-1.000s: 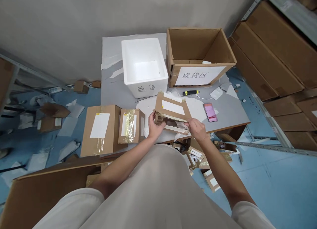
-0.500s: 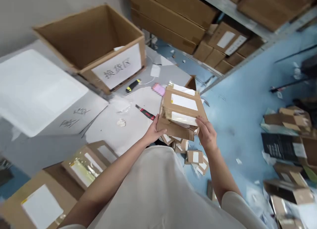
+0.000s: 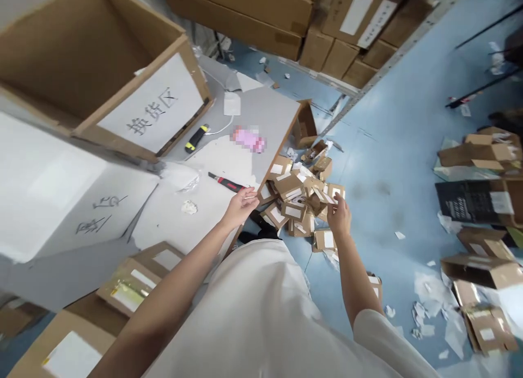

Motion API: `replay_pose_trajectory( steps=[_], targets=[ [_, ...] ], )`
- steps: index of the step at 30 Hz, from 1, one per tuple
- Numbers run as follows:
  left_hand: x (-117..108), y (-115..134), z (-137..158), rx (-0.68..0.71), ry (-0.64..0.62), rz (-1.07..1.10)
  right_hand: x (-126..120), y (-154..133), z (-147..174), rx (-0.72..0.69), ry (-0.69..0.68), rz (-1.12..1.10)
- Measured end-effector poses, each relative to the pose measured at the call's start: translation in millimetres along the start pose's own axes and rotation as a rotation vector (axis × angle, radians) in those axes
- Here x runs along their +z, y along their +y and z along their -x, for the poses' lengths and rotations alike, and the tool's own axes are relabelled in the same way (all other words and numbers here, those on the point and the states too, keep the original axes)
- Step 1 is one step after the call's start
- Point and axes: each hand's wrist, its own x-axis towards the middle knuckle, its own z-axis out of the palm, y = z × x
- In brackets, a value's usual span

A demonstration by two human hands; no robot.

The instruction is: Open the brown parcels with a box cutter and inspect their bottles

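Note:
My left hand (image 3: 241, 206) is over the table's edge with its fingers stretched out and nothing in them. Beside it on the table lies a red and black utility knife (image 3: 226, 183), its handle end close to my fingertips. My right hand (image 3: 339, 215) hangs over the floor side, fingers loosely apart and empty. Below and between both hands is a heap of small cardboard boxes (image 3: 293, 211), many with white labels. Which of them was just in my hands I cannot tell.
A large open carton (image 3: 139, 103) with a handwritten sign stands on the table (image 3: 278, 111), near a white bin (image 3: 98, 214). A yellow and black cutter (image 3: 196, 139) and a blurred pink item (image 3: 248, 139) lie there. A loaded shelf (image 3: 379, 75) stands behind; opened cartons (image 3: 469, 198) line the right.
The cardboard box that both hands held has left them, and the heap beneath shows fully. My hands have come apart slightly, the left moving left. The view has shifted.

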Motion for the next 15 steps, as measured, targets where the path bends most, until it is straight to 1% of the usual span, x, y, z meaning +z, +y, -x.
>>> replay_pose_trajectory(
  steps=[1,3,5,7,9,11,13,15],
  targets=[
    [-11,1,6,0.015,0.06,-0.002,10,-14,-8,-0.079,-0.065,-0.048],
    [-36,1,22,0.03,0.186,-0.01,31,-53,-25,-0.289,-0.218,-0.115],
    [-59,0,43,0.021,0.324,-0.02,52,-101,-41,-0.495,-0.365,-0.129],
    [-79,-4,69,-0.009,0.465,-0.034,70,-151,-53,-0.643,-0.472,-0.11],
    [-94,-11,98,-0.045,0.592,-0.06,85,-196,-61,-0.726,-0.556,-0.097],
    [-105,-22,129,-0.078,0.711,-0.119,100,-234,-65,-0.766,-0.629,-0.098],
    [-111,-37,159,-0.119,0.829,-0.209,118,-264,-65,-0.796,-0.713,-0.089],
    [-112,-54,184,-0.17,0.911,-0.277,140,-289,-60,-0.86,-0.816,-0.062]
  ],
)
